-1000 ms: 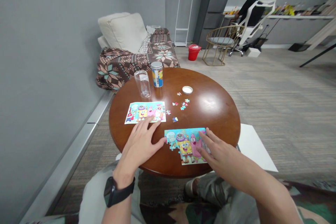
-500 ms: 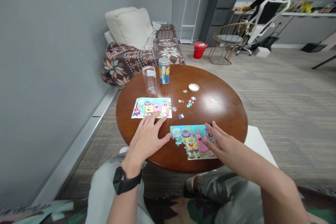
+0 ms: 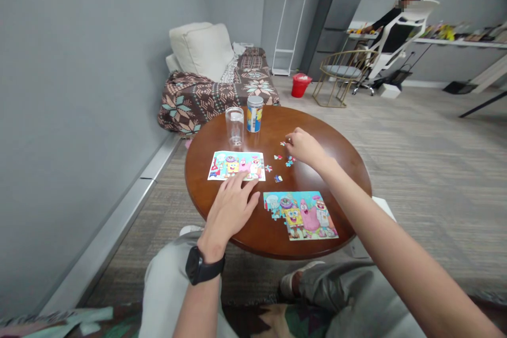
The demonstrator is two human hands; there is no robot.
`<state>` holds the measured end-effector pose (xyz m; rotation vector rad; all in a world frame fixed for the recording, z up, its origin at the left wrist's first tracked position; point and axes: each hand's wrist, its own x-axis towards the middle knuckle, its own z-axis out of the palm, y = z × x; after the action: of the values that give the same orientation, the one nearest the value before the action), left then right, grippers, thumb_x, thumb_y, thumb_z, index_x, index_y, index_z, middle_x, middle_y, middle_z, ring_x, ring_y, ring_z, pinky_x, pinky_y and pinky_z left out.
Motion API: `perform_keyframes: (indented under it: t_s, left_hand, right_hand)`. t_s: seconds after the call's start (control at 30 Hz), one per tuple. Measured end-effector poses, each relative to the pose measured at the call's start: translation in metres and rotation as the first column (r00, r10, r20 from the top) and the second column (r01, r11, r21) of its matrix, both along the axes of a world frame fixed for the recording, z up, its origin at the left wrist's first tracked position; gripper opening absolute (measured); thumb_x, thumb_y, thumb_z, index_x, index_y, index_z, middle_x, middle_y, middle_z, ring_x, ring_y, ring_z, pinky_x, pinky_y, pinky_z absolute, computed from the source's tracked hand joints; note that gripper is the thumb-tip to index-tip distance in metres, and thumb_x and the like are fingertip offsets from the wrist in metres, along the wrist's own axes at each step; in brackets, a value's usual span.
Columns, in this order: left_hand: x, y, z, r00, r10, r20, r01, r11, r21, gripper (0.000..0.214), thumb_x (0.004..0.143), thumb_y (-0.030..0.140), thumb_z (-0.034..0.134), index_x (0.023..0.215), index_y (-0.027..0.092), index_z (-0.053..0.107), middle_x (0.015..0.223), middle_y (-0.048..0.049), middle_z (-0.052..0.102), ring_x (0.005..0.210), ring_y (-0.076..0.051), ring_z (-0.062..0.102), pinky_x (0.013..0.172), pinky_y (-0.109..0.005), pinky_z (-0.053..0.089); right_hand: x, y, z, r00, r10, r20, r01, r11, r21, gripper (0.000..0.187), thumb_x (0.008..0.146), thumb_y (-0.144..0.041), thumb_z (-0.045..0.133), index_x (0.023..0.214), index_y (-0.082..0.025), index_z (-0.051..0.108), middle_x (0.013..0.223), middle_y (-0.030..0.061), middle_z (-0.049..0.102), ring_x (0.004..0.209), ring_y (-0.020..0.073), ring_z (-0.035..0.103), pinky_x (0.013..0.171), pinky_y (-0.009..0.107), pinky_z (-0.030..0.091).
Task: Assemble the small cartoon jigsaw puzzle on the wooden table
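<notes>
Your R hand (image 3: 304, 147) is out over the far half of the round wooden surface (image 3: 253, 240), fingers (image 3: 293, 134) curled in close, tips pointing L. Can't tell if they're pinching anything; the tips' undersides are hidden. Far loose pc (image 3: 282, 143) lies just L of those tips and a touch nearer you, so R hand is by far the closer one to it. Its long axis: too small to call.

Other loose pcs run from there back twd you: red/white pc (image 3: 278, 157), small cluster (image 3: 290, 160) under the R wrist side, pc by the sheet (image 3: 268, 168), and blue/yellow pc (image 3: 278, 178), the last two nearer your L hand (image 3: 229, 208).

L hand: fingers spread, palm down, nothing gripped; tips at the near edge of the ref sheet (image 3: 222, 160), thumb just beside the jigsaw's L edge, looks apart.

SpongeBob jigsaw (image 3: 309, 215), part-built, is flat at the near edge of the surface, R of your L hand. From your R fingers it's straight back twd you, slightly R, under nothing. Long axis runs L–R; picture reads upright for you, top edge away. Stepped gap at lower-L corner, facing L hand's side.

Behind the sheet: clear glass (image 3: 235, 129) upright, lidded tin (image 3: 254, 116) just R of it, both well apart from the jigsaw.
</notes>
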<state>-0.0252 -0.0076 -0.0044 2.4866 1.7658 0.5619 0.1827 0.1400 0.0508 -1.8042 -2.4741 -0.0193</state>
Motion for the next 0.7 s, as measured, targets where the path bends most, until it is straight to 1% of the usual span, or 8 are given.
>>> perform_keyframes:
  t_s: [0.07,0.13,0.27,0.33,0.43,0.53,0.6,0.7]
  left_hand:
    - [0.0,0.0,0.001,1.0,-0.002,0.003,0.002,1.0,0.004,0.036,0.099,0.033,0.043,0.13,0.023,0.058,0.145,-0.0103,0.05,0.135,-0.027,0.046,0.113,-0.047,0.038]
    - [0.0,-0.001,0.001,1.0,-0.004,0.006,0.004,1.0,0.003,0.036,0.099,0.033,0.043,0.13,0.023,0.058,0.145,-0.0099,0.05,0.136,-0.026,0.045,0.113,-0.047,0.038]
    - [0.0,-0.001,0.001,1.0,-0.001,0.016,0.001,1.0,-0.001,0.036,0.099,0.034,0.043,0.13,0.023,0.057,0.144,-0.0099,0.051,0.135,-0.026,0.045,0.113,-0.046,0.038]
    - [0.0,-0.001,0.0,1.0,-0.004,0.02,0.003,1.0,0.003,0.036,0.099,0.033,0.043,0.131,0.023,0.056,0.144,-0.0104,0.051,0.135,-0.026,0.045,0.113,-0.047,0.037]
    - [0.0,-0.001,0.0,1.0,-0.008,0.022,0.008,1.0,0.008,0.036,0.099,0.032,0.043,0.131,0.022,0.056,0.144,-0.0109,0.051,0.136,-0.027,0.044,0.112,-0.047,0.037]
    - [0.0,-0.001,0.0,1.0,-0.011,0.024,0.011,1.0,0.011,0.036,0.098,0.032,0.043,0.13,0.022,0.057,0.143,-0.011,0.051,0.135,-0.027,0.045,0.112,-0.047,0.037]
    - [0.0,-0.001,0.001,1.0,-0.013,0.028,0.013,1.0,0.013,0.035,0.098,0.033,0.043,0.129,0.022,0.057,0.143,-0.0113,0.052,0.134,-0.027,0.045,0.111,-0.047,0.038]
    - [0.001,-0.001,0.002,1.0,-0.009,0.028,0.009,1.0,0.005,0.036,0.098,0.034,0.043,0.129,0.021,0.058,0.143,-0.0123,0.051,0.134,-0.027,0.045,0.111,-0.047,0.037]
  right_hand:
    - [-0.006,0.019,-0.002,0.997,-0.016,0.08,0.02,0.999,-0.05,0.03,0.091,-0.016,0.047,0.105,-0.008,0.071,0.118,0.0211,0.063,0.108,0.0265,0.063,0.092,0.031,0.047]
    - [-0.008,0.031,-0.005,0.991,-0.009,0.136,0.023,0.995,-0.098,0.03,0.089,-0.013,0.047,0.106,-0.009,0.072,0.119,0.02,0.065,0.108,0.0262,0.064,0.088,0.03,0.048]
    - [-0.003,0.039,-0.01,0.982,-0.027,0.187,0.059,0.984,-0.168,0.031,0.085,-0.01,0.051,0.105,-0.014,0.074,0.112,0.016,0.071,0.102,0.0247,0.068,0.082,0.028,0.049]
    - [0.0,0.04,-0.01,0.987,0.012,0.162,0.018,0.983,-0.182,0.029,0.083,-0.012,0.055,0.104,-0.015,0.075,0.107,0.0139,0.074,0.098,0.0234,0.068,0.08,0.027,0.049]
    - [0.004,0.042,-0.01,0.995,0.065,0.076,-0.052,0.986,-0.158,0.026,0.083,-0.016,0.059,0.102,-0.015,0.076,0.103,0.012,0.075,0.095,0.0213,0.069,0.079,0.025,0.049]
    - [0.006,0.045,-0.011,0.999,0.032,0.016,-0.029,0.987,-0.157,0.02,0.084,-0.02,0.062,0.096,-0.015,0.077,0.1,0.0107,0.076,0.091,0.0192,0.069,0.076,0.023,0.049]
    - [0.006,0.045,-0.011,1.0,0.014,0.002,-0.013,0.98,-0.2,0.017,0.084,-0.02,0.063,0.089,-0.015,0.078,0.093,0.0101,0.077,0.086,0.0182,0.07,0.073,0.022,0.049]
    - [0.003,0.041,-0.008,1.0,0.025,-0.016,-0.028,0.963,-0.269,0.016,0.083,-0.02,0.063,0.082,-0.015,0.078,0.083,0.0086,0.077,0.079,0.0173,0.069,0.069,0.022,0.049]
